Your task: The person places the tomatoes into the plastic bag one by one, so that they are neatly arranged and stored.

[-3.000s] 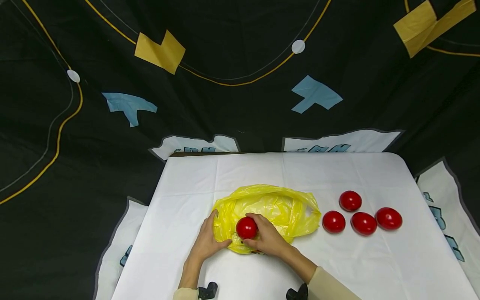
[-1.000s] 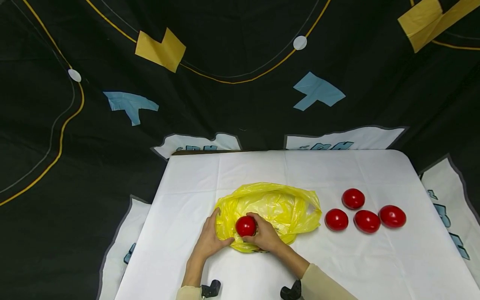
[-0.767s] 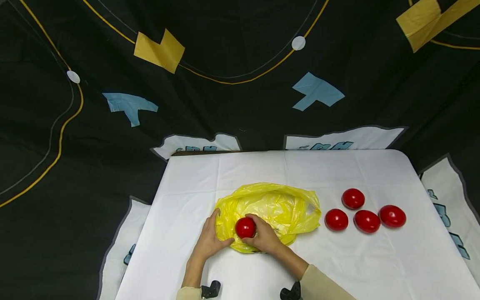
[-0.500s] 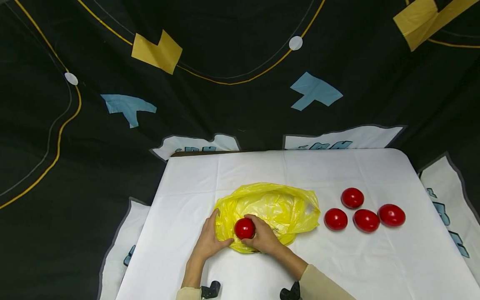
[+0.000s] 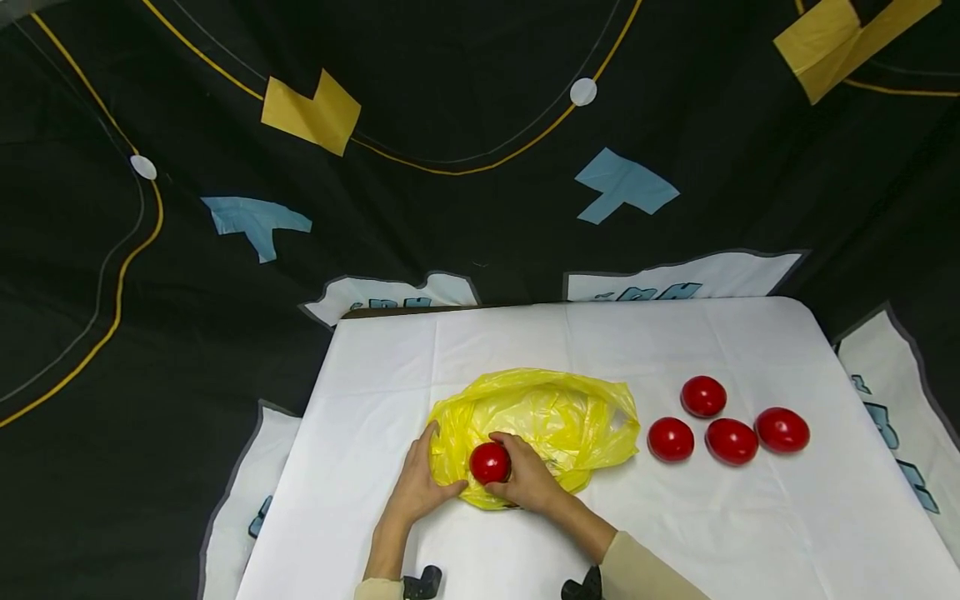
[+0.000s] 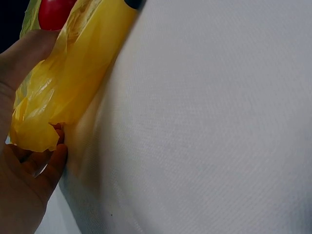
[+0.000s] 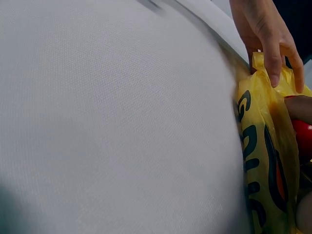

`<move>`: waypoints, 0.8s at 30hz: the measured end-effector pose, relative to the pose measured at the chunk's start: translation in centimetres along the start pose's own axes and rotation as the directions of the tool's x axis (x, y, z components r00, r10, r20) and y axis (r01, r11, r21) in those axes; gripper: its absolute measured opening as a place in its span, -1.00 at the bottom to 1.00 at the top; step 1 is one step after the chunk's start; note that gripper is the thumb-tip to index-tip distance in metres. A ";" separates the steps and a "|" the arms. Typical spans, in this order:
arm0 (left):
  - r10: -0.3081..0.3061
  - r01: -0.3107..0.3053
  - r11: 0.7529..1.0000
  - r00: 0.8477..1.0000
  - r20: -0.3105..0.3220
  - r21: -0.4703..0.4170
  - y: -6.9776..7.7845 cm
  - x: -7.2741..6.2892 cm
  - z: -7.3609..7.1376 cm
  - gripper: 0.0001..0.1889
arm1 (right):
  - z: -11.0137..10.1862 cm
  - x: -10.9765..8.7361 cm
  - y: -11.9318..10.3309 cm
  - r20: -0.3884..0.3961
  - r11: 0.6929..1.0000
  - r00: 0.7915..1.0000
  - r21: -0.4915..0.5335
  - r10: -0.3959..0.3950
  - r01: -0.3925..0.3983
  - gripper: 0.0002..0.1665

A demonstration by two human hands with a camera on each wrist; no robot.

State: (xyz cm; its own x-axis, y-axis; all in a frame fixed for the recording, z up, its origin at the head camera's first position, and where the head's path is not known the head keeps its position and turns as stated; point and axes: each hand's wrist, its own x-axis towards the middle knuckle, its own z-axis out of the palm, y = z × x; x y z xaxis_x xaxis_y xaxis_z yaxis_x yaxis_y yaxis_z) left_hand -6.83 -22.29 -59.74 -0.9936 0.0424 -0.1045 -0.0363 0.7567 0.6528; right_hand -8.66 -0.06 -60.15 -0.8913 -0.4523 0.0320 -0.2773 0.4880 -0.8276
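Observation:
On the white table lies a crumpled yellow plastic bag (image 5: 555,417), its mouth spread wide. My left hand (image 5: 417,479) holds the bag's left end, thumb on the near side and fingers on the far side. A glossy red ball (image 5: 490,462) is at the bag's left part, gripped from the right by the thumb and fingers of my right hand (image 5: 528,477). In the left wrist view, my left hand (image 6: 29,165) is around the thin yellow bag (image 6: 73,83). Dark printing shows on the bag (image 7: 261,141) in the right wrist view, where the ball is mostly hidden.
Several more red balls sit right of the bag: a back one (image 5: 703,397), a left one (image 5: 671,439), and others close together (image 5: 732,442). The white-covered table (image 5: 750,533) ends at the back against a black hanging cloth (image 5: 465,225) with coloured shapes.
The head view shifts slightly. Both hands stay at the bag with nearly the same hold; the gripped red ball has moved a touch toward the near side of the table.

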 end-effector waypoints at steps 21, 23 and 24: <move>0.005 -0.005 1.000 1.000 0.000 -0.010 -0.1 0.0 0.0 0.20 | -5.1 -2.9 -0.6 -0.033 0.973 0.999 0.229 -0.008 0.016 -0.22; 0.009 -0.009 1.000 1.000 0.001 -0.016 -0.1 0.0 -0.1 0.20 | -5.9 -3.5 -0.8 -0.042 0.962 0.999 0.272 -0.018 0.029 -0.23; 0.011 -0.011 1.000 1.000 0.002 -0.018 -0.1 0.0 -0.1 0.20 | -6.6 -3.9 -1.4 -0.045 0.956 0.999 0.292 -0.017 0.029 -0.23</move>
State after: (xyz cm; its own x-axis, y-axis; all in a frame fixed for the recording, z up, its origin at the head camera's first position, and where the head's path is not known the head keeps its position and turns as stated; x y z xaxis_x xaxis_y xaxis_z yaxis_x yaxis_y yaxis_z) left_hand -6.86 -22.42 -59.77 -0.9937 0.0522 -0.0990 -0.0274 0.7444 0.6672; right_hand -7.18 5.96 -55.42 -0.9017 -0.4264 0.0711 -0.1865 0.2353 -0.9539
